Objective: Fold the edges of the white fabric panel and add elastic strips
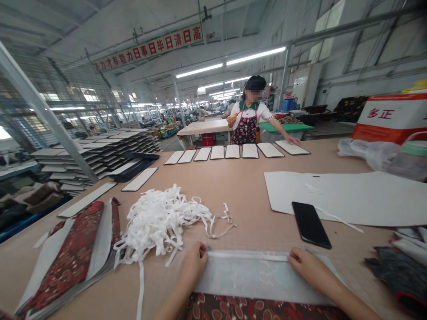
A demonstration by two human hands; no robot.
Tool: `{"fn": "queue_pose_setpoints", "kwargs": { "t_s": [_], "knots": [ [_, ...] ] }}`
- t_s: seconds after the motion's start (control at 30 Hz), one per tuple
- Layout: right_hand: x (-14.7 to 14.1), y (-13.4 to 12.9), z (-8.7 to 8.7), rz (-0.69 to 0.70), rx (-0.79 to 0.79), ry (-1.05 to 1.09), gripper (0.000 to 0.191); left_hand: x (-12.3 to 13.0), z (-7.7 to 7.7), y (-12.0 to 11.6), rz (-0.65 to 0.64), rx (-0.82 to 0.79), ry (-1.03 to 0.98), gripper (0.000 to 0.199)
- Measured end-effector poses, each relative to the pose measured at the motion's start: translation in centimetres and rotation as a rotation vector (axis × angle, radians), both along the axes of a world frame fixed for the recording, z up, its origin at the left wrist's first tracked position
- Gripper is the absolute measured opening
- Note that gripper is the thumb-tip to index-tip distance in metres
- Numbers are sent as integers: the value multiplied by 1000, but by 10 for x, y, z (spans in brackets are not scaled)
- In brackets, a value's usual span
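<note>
My left hand (pixel 195 263) is closed in a pinch at the left end of a narrow white strip (pixel 248 256). At its right end, the fingers of my right hand (pixel 305 265) pinch it too. The strip lies straight along the far edge of a pale, semi-sheer fabric piece (pixel 247 278). Closer to me, dark red flower-patterned cloth (pixel 260 307) joins that piece. Beyond my left hand rises a tangled heap of white strips (pixel 163 218). A black phone (pixel 311 224) lies face up past my right hand.
Folded flowered cloth (pixel 78 242) lies at the left on the brown table (pixel 247 200). A large white sheet (pixel 350 195) is at right, near dark cloth bundles (pixel 396 271). Across the table, a co-worker (pixel 251 111) touches one of several white panels (pixel 216 152) in a row.
</note>
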State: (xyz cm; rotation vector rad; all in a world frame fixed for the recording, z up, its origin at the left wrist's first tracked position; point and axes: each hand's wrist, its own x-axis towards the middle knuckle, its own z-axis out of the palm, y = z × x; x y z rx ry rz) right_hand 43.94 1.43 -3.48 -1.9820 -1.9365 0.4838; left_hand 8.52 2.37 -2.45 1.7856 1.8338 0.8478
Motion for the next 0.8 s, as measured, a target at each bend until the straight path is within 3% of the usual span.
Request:
{"fn": "queue_pose_setpoints", "kwargs": {
  "t_s": [0.43, 0.7, 0.8],
  "knots": [
    [4, 6, -1, -20, -26, 2, 18, 14, 12, -9, -15, -15, 257, 18],
    [1, 6, 11, -49, -12, -39, 17, 32, 20, -21, -192, 219, 861, 28],
    [-1, 7, 17, -82, -17, -17, 16, 37, 21, -25, -294, 209, 979, 32]
  ]
}}
